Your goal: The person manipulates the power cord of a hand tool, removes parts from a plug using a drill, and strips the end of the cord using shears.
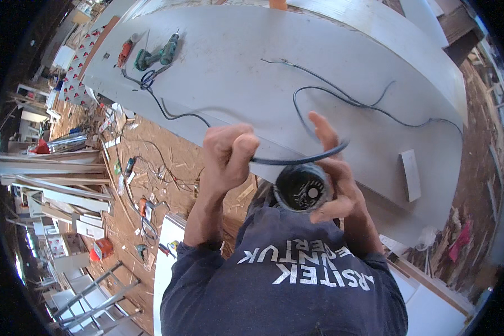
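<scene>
My left hand (227, 154) is closed round a dark cable (297, 161), which arcs rightward above my right hand's cylinder. My right hand (339, 185) grips a dark, round, hollow piece (299, 189), its open end facing up with slots and a pale round part inside; my index finger is raised. Both hands are in front of my body, over the near edge of a large pale board (235, 67). More dark cable (341, 94) lies looped across the board.
Green drill (168, 50), orange tool (126, 53) and a white offcut (409, 173) rest on the board. The littered floor (134, 185) holds tools, cords and an orange bucket (102, 247). Stacked boards (56, 168) and a ladder (95, 297) are at left.
</scene>
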The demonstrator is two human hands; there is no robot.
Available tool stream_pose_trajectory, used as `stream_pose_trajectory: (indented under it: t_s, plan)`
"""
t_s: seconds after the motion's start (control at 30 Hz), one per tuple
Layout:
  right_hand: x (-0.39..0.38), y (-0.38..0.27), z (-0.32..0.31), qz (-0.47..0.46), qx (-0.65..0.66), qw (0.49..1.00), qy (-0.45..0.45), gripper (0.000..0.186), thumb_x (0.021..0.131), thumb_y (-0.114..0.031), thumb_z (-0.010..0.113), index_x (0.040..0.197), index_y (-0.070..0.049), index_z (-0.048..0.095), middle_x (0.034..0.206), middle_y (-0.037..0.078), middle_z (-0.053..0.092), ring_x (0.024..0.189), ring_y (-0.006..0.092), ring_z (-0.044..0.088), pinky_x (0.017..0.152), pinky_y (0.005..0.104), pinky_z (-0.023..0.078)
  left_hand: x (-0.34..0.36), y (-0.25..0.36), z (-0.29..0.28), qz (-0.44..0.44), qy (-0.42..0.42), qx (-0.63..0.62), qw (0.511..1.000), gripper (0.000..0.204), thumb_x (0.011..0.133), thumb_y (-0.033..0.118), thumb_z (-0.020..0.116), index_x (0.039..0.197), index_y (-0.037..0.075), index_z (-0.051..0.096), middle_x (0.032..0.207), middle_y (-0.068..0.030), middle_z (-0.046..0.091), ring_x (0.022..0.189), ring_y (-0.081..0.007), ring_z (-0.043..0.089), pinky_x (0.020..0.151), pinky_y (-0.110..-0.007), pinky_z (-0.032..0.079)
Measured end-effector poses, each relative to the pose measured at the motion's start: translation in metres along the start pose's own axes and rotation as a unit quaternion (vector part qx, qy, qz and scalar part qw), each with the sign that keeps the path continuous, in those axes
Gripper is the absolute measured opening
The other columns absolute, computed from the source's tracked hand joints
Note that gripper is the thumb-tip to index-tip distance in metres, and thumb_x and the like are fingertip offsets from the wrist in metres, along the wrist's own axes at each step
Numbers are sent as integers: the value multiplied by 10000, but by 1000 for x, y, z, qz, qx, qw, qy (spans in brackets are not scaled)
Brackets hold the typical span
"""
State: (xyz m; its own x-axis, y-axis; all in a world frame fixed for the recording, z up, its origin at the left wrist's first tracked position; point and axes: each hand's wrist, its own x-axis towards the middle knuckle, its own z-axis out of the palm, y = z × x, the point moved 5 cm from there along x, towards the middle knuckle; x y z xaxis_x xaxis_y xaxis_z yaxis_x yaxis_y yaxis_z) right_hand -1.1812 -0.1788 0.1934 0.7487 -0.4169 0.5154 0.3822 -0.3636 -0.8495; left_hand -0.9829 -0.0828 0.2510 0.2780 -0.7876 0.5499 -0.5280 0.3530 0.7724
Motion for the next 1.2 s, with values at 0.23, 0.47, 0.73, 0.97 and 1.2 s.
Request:
stream_pose_trajectory:
  t_s: [0.23,0.47,0.73,0.97,1.2]
  plan:
    - [-16,-29,-35,-23,341,919,198,807,768,-612,741,1360,-93,565,1600,342,113,1509,464,96,1186,629,91,-63,-39,-90,-52,107,13,993,588,1001,419,563,585,46,380,544,5,314,485,-101,311,469,-308,189]
    - [-35,-69,-147,-107,486,796,344,748,802,-424,766,1393,-65,480,1267,256,415,1106,365,445,924,423,448,-158,-147,-168,-277,111,170,939,506,1010,282,584,625,26,381,577,-13,299,544,-78,292,490,-315,218]
    - [-84,-136,-183,-67,261,916,297,804,757,-367,768,1364,23,414,1244,212,432,1043,308,467,750,370,500,-252,-222,-201,-416,5,293,861,407,925,349,680,768,-21,614,640,-150,546,623,-241,569,612,-395,456]
    - [-89,-44,2,35,129,828,545,656,997,-455,475,1462,-1,383,1406,215,482,1175,290,560,1042,410,440,-128,-109,-51,-152,-107,-47,981,486,931,392,651,1250,27,608,1254,-140,588,1137,-263,579,968,-404,472]
    - [-15,-27,103,194,92,918,332,456,950,-303,698,1257,8,568,1108,65,653,994,147,608,877,298,501,-84,-42,12,-236,-174,-449,844,561,1009,375,518,1446,36,423,1345,-109,542,1218,-203,530,959,-366,494]
